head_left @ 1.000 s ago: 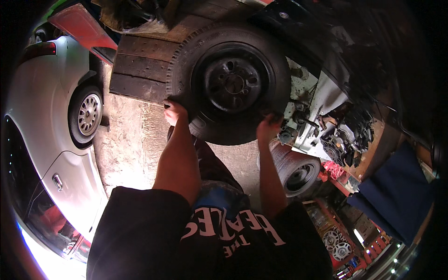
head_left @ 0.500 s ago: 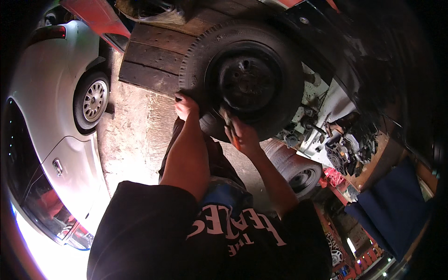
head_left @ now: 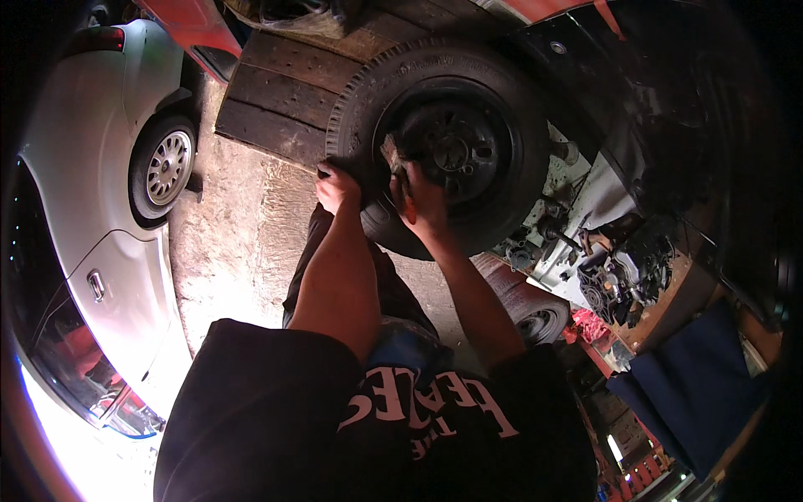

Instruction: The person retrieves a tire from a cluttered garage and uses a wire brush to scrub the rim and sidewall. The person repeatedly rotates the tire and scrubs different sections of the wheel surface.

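Note:
A black tyre on a dark steel wheel (head_left: pixel 489 163) lies face up on a wooden plank surface in front of me. My left hand (head_left: pixel 338 189) is closed on the tyre's near left edge; its fingertips are partly hidden in shadow. In my right hand (head_left: pixel 425 201) is a brush (head_left: pixel 391 152) with an orange handle and a pale, worn head. The brush head is over the left inner part of the rim, and whether it touches the metal I cannot tell. Both my forearms reach up from the lower edge.
The wooden planks (head_left: pixel 272 92) extend left of the tyre. A silver car (head_left: pixel 125 192) stands at the left. Another tyre (head_left: pixel 535 314) lies below the bench at the right, near metal engine parts (head_left: pixel 623 280) and a dark blue cloth (head_left: pixel 698 381). A black panel overhangs the upper right.
My right hand has moved the brush up and left, from the rim's lower edge to its left inner side. My left hand keeps its hold on the tyre. The view has shifted slightly.

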### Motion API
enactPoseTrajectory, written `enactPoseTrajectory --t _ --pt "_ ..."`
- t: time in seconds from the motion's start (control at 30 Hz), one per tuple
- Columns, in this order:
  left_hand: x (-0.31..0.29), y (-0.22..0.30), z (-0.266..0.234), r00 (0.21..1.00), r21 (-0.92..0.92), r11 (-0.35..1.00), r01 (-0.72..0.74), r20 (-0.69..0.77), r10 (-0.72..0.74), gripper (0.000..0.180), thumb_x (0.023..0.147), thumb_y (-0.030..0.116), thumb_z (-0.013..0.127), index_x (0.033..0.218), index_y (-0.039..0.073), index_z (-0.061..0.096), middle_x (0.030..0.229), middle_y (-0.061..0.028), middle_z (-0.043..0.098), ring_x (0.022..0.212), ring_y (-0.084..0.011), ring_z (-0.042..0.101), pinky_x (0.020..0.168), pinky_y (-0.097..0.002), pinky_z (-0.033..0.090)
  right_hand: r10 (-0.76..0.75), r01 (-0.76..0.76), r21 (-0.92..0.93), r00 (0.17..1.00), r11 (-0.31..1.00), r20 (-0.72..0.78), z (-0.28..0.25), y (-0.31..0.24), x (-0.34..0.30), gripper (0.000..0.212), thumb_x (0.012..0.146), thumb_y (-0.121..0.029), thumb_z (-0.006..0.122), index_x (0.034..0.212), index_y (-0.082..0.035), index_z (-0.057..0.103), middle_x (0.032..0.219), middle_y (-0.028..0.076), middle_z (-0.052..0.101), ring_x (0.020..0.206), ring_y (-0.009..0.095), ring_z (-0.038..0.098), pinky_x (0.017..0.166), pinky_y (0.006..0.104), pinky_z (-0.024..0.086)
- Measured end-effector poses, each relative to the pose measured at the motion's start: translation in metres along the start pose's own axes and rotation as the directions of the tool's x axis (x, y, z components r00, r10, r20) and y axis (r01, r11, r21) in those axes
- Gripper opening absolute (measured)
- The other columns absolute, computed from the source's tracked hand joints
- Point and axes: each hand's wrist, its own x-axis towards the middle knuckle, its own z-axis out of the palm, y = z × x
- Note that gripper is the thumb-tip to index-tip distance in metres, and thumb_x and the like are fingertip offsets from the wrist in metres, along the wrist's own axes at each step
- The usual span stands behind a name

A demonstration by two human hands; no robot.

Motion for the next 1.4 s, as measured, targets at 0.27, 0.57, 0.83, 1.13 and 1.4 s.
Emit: enactPoseTrajectory --t 0.27,0.57,0.83,1.13,1.4 --pt "0.000 -0.007 0.000 0.998 -0.051 0.997 -0.058 -0.034 0.056 0.065 0.096 0.055 0.035 0.120 0.001 0.064 0.115 -0.0268 0.064 0.109 -0.0415 0.061 0.094 -0.0505 0.047 0.130 -0.132 -0.086 0.991 0.988 -0.020 -0.068 0.058 0.014 0.035 0.095 -0.021 0.052 0.126 -0.004 0.052 0.094 0.022 0.068 0.090 0.040 0.066 0.077 0.0423 0.053" --pt "0.006 -0.012 0.013 0.994 0.014 0.998 -0.054 -0.094 0.055 0.074 0.096 0.057 0.033 0.107 -0.008 0.066 0.108 -0.0303 0.065 0.105 -0.0431 0.062 0.091 -0.0529 0.048 0.728 -0.690 0.261 0.681 0.675 -0.083 0.024 0.049 0.100 0.039 0.096 -0.032 0.054 0.090 0.006 0.061 0.091 0.025 0.068 0.088 0.037 0.067 0.077 0.0468 0.050" --pt "-0.006 -0.001 0.004 0.998 0.009 0.998 -0.062 -0.012 0.062 0.065 0.096 0.054 0.031 0.122 0.004 0.064 0.113 -0.0238 0.066 0.107 -0.0430 0.061 0.093 -0.0518 0.047 0.666 -0.598 0.356 0.441 0.718 -0.602 -0.017 0.108 0.104 0.049 0.095 -0.032 0.058 0.126 0.005 0.050 0.102 0.021 0.068 0.096 0.033 0.066 0.085 0.0411 0.050" --pt "0.000 -0.002 0.002 0.999 -0.027 0.998 -0.050 0.002 0.050 0.063 0.097 0.053 0.031 0.124 0.006 0.064 0.116 -0.0235 0.065 0.108 -0.0422 0.060 0.092 -0.0519 0.047 0.778 -0.515 0.600 0.524 0.613 -0.345 -0.024 0.098 0.141 0.036 0.095 -0.029 0.058 0.107 0.005 0.062 0.088 0.020 0.070 0.083 0.033 0.069 0.072 0.0410 0.052" --pt "0.016 -0.019 0.006 1.000 0.045 0.999 0.024 -0.020 -0.023 0.065 0.097 0.053 0.032 0.121 0.002 0.064 0.115 -0.0265 0.064 0.109 -0.0429 0.060 0.094 -0.0521 0.046 0.778 -0.764 0.173 0.628 0.622 -0.022 -0.010 0.043 0.131 0.036 0.096 -0.032 0.057 0.088 0.003 0.061 0.075 0.016 0.067 0.078 0.034 0.068 0.067 0.0432 0.050"
